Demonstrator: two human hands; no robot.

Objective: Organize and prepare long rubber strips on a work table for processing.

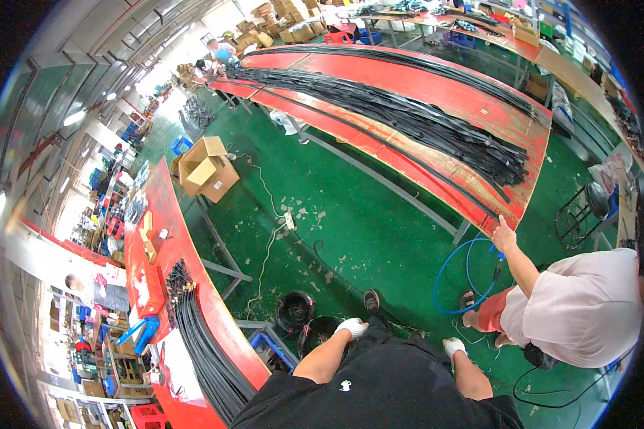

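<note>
Hanging apart, finger spread unclear, left hand (352, 327) and right hand (453, 347) leave the black strips (422, 119), already laid along the table (423, 86), untouched.

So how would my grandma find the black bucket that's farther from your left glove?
Find the red table on the left, with long black strips on it. On the green floor, right of its near end, is the black bucket. Its round rim shows nearly whole, while the other bucket, closer to the gloved left hand, is partly hidden.
</note>
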